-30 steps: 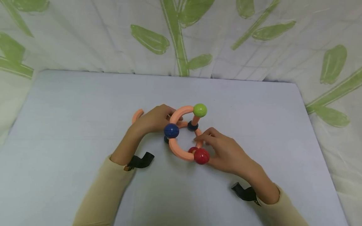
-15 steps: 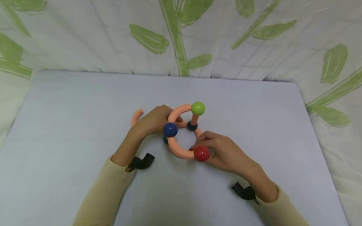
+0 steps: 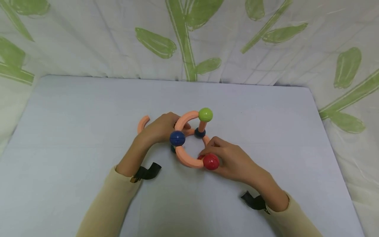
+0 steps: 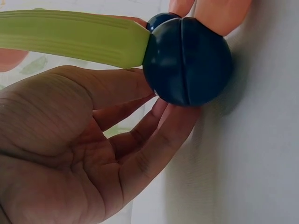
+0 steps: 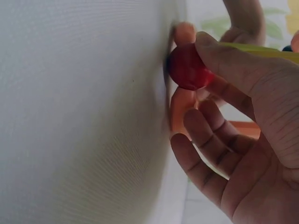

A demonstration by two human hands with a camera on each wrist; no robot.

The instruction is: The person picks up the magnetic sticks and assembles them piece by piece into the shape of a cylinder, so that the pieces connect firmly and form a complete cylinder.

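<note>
A two-level frame of toy magnetic rods and balls stands on the table. Curved orange rods (image 3: 186,158) join an upper blue ball (image 3: 177,138), a light green ball (image 3: 205,114) and an upper red ball (image 3: 211,161). At the frame's left, my left hand (image 3: 158,129) pinches a lower dark blue ball (image 4: 187,60), from which a green rod (image 4: 74,38) extends. My right hand (image 3: 234,162) holds a lower red ball (image 5: 189,67) between thumb and fingers. From above, that ball is mostly hidden. Another dark blue ball (image 3: 200,132) sits at the back, below an upright orange rod (image 3: 202,125).
One loose curved orange rod (image 3: 142,124) lies left of my left hand. The white table (image 3: 74,108) ends at a pale curtain (image 3: 112,42) with green leaf patterns. Black wrist cameras (image 3: 151,171) hang below both wrists.
My right hand has slid from the lower curved rod towards me onto the lower red ball. The frame's upper part has shifted slightly left. My left hand stays almost in place.
</note>
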